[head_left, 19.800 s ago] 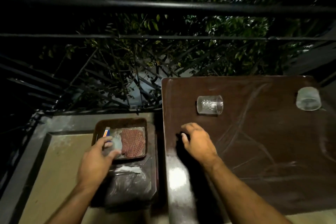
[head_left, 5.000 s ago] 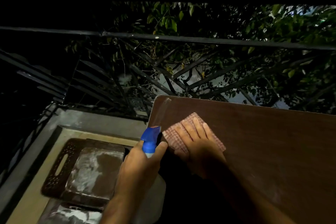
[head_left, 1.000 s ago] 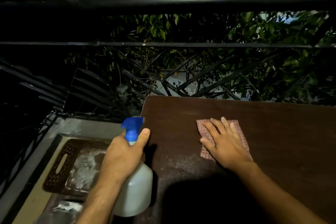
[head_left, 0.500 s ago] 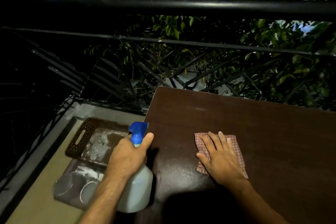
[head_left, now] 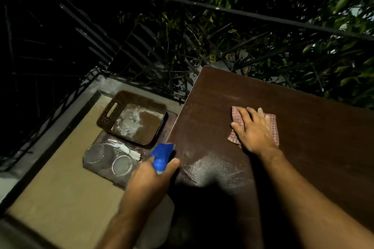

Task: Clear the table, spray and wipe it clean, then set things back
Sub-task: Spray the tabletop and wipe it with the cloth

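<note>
The dark brown table point(head_left: 303, 123) fills the right half of the view, with a wet, shiny patch near its left front. My right hand point(head_left: 253, 129) lies flat, fingers spread, on a red checked cloth point(head_left: 272, 125) pressed to the tabletop. My left hand point(head_left: 149, 178) grips a white spray bottle with a blue nozzle point(head_left: 162, 155), held just left of the table's edge. The bottle's body is mostly hidden behind my hand and arm.
On the floor left of the table sits a brown tray point(head_left: 131, 119) with white smears, resting on a low dark stand beside two clear glasses point(head_left: 121, 164) and a white strip. A black metal railing point(head_left: 263, 14) and leafy branches stand behind.
My view has swung down and left, so the tray and glasses show more fully. My right hand and cloth have slid farther up the table. The left hand still holds the bottle.
</note>
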Action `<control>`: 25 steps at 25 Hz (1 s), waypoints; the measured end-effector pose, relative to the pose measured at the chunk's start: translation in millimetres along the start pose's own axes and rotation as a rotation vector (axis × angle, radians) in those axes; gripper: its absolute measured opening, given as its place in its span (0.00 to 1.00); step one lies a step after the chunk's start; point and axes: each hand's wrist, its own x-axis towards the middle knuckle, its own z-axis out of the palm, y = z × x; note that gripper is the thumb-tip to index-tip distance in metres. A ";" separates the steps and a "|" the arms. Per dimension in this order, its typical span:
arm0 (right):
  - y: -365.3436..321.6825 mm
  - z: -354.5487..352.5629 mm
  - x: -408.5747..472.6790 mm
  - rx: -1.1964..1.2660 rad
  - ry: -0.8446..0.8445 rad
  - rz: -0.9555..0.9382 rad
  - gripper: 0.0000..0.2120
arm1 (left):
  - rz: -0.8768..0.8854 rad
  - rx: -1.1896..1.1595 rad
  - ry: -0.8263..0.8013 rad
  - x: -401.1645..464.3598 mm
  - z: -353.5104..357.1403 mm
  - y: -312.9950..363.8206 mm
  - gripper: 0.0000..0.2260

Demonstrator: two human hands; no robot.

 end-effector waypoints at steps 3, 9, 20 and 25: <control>-37.6 15.2 -13.3 0.000 0.002 -0.083 0.29 | -0.054 -0.060 -0.012 0.5 -12.9 -13.5 0.27; -124.7 63.4 -118.7 -0.039 -0.203 -0.518 0.29 | -0.006 -0.043 -0.038 10.5 -37.6 -29.5 0.19; -165.5 43.1 2.7 -0.036 -0.071 -0.125 0.29 | 0.165 -0.031 0.041 19.7 -37.0 -40.5 0.16; -161.1 61.4 -115.7 -0.033 -0.228 -0.400 0.33 | 0.066 -0.048 -0.024 15.0 -50.1 -39.2 0.18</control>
